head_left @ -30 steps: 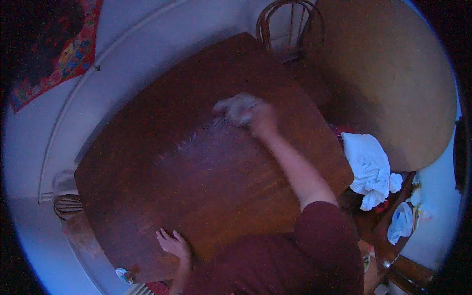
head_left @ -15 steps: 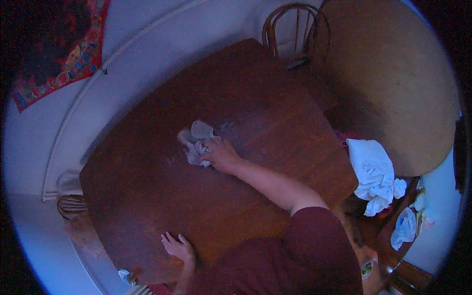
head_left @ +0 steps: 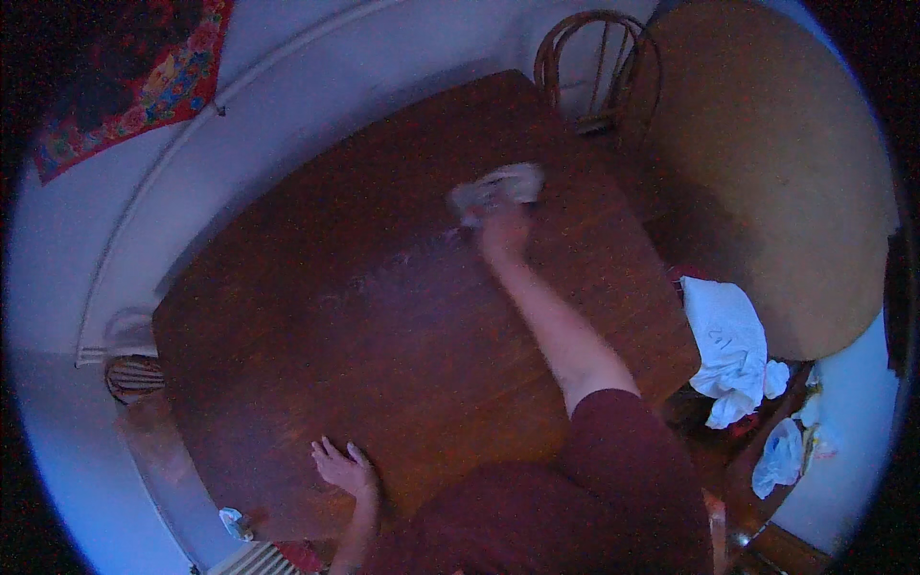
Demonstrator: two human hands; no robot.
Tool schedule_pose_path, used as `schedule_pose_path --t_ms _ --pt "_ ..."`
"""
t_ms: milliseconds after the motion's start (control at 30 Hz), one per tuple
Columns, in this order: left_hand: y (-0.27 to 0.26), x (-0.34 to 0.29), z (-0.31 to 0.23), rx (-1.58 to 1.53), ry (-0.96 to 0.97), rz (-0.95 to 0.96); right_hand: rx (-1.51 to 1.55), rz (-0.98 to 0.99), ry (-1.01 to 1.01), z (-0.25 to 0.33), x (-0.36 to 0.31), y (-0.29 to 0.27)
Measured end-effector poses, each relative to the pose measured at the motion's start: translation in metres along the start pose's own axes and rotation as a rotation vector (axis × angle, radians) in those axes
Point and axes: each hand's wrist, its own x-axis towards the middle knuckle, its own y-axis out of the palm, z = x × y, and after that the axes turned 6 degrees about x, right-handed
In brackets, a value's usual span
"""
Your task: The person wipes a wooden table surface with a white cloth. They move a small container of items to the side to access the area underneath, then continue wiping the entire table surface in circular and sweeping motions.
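Note:
A crumpled pale cloth lies on the dark brown wooden table, toward its far right. My right hand presses it against the tabletop with the arm stretched out; hand and cloth are smeared by motion, and the fingertips are hidden in the fabric. Dull, smeary marks run across the wood to the left of the cloth. At the near left, my left hand rests flat on the table with its fingers apart, holding nothing.
A wooden chair stands beyond the far corner, next to a large tan round panel. White fabric hangs off the right side, above a clear plastic bag. A small white object sits at the near left edge. Another chair is at left.
My right hand has swept the cloth across the table, away from me and to the right. My left hand stays in the same place on the tabletop. The view has shifted slightly.

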Motion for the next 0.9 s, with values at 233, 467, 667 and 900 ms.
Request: schedule_pose_path --t_ms 233,467,667,900 --pt "0.009 -0.006 0.002 -0.077 -0.011 0.008 -0.056 0.439 -0.323 -0.009 -0.033 -0.017" --pt "0.004 -0.011 0.000 -0.112 -0.019 -0.036 -0.622 -0.203 0.044 -0.034 0.038 -0.128" --pt "0.010 -0.007 0.005 -0.087 -0.024 -0.017 -0.343 0.136 -0.394 -0.018 -0.087 0.039" --pt "-0.004 -0.002 0.003 -0.111 -0.022 -0.044 0.085 0.690 -0.118 -0.005 -0.133 0.063"
